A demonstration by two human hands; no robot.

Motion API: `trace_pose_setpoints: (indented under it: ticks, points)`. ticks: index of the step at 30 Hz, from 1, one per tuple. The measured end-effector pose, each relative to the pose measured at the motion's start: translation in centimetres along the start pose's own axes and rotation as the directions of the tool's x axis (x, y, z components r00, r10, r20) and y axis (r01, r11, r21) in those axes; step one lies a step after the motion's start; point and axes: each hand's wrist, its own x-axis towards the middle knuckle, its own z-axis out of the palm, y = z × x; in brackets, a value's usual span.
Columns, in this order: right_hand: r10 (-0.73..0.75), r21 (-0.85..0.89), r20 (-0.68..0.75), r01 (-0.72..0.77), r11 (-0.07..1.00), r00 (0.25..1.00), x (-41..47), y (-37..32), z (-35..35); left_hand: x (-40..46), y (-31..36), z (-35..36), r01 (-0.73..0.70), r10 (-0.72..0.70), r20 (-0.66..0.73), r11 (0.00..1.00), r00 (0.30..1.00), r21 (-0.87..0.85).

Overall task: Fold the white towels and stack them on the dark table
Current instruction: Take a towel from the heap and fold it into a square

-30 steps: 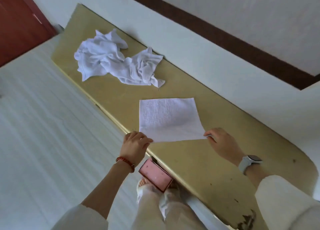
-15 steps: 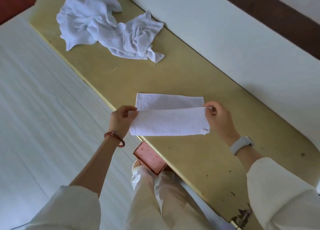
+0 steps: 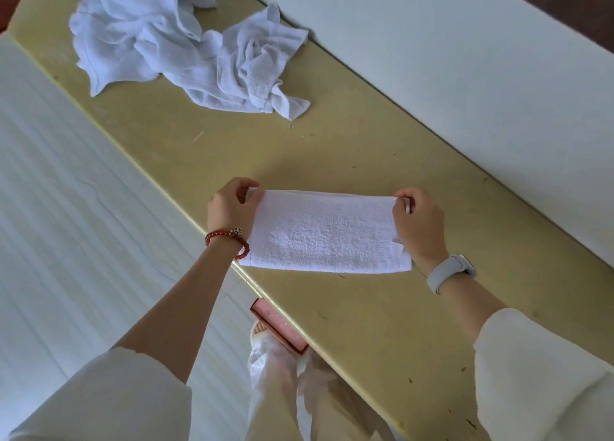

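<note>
1. White towel (image 3: 327, 232) now doubled into a long band on the yellowish table (image 3: 365, 324), near edge carried over to the far edge since a second ago.
2. Left hand (image 3: 229, 209) and right hand (image 3: 419, 227) each pinching a far corner.
3. First fold likely done; crumpled towels (image 3: 186, 45) waiting beyond.
4. Table's front edge close under left wrist; bare room on the right.

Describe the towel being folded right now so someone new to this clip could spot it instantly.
Find the long yellowish table against the white wall. Near its front edge lies a flat rectangular towel, its far corners pinched by the left hand and the right hand. Unlike the crumpled pile at the far end, it is smooth and doubled over.
</note>
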Motion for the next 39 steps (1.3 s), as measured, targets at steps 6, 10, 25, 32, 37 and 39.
trace_pose_setpoints:
  ticks: [6, 10, 25, 32, 37, 39]
  points:
    - [-0.046, -0.139, -0.026, 0.042, 0.989, 0.999, 0.2, 0.2, 0.7, -0.2, -0.1, 0.4, -0.015, 0.025, -0.052, 0.983, 0.998, 0.185]
    - [-0.136, -0.263, -0.066, 0.114, 0.958, 0.988, 0.0, -0.4, 0.6, -0.2, 0.1, 0.6, -0.116, 0.142, -0.070, 0.949, 0.987, 0.293]
    - [-0.550, -0.391, 0.134, 0.554, 0.735, 0.824, -0.2, -2.5, 5.9, 0.4, -0.4, 4.0, -0.730, 0.777, 0.102, 0.526, 0.621, 0.436]
    - [-0.526, -0.363, 0.149, 0.541, 0.759, 0.838, -0.1, -3.5, 5.5, 0.2, 0.1, 4.0, -0.722, 0.770, 0.113, 0.523, 0.629, 0.453]
    - [-0.478, -0.345, 0.164, 0.504, 0.792, 0.863, 0.5, -3.9, 5.7, 0.7, 1.4, 3.9, -0.675, 0.677, 0.187, 0.589, 0.712, 0.444]
    - [-0.469, -0.346, 0.164, 0.496, 0.796, 0.868, 0.7, -3.8, 5.9, 1.0, 1.7, 4.1, -0.657, 0.639, 0.220, 0.600, 0.737, 0.457]
